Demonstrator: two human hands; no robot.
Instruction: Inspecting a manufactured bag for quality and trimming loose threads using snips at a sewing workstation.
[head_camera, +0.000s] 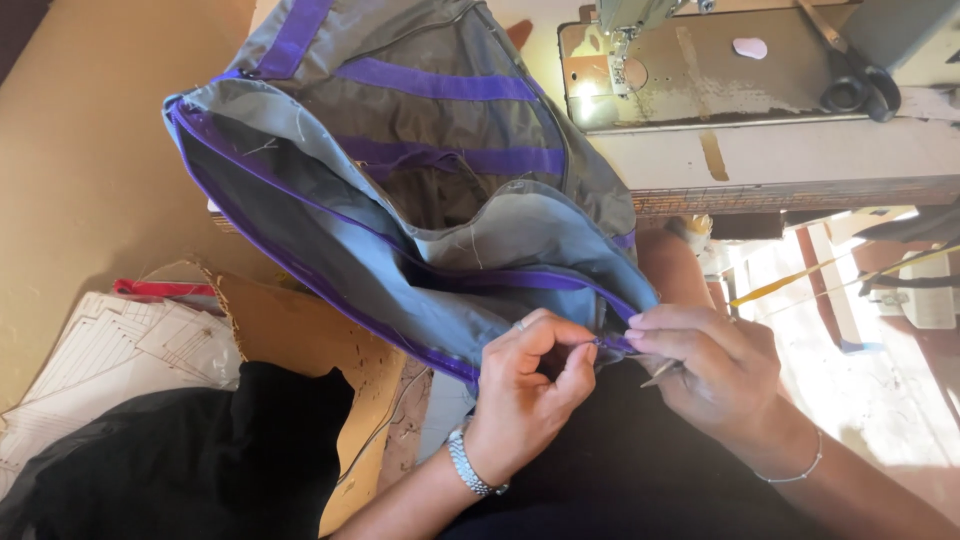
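One grey bag (400, 200) with purple stripes hangs tilted in front of the person, its lower corner resting in both hands. The left hand (525, 385), with a ring on one finger and a metal watch (468, 465) at the wrist, pinches the purple trim at that corner between thumb and fingertips. The right hand (715, 370), wearing one thin bracelet (795, 475), grips the same corner just beside it and also holds a small metal tool (662, 374), too small to identify. Behind the bag stands one sewing machine (720, 90), a pair of scissors (850, 70) lying on its tabletop. Lower left lie a black cloth (190, 460) and white paper sheets (110, 345).
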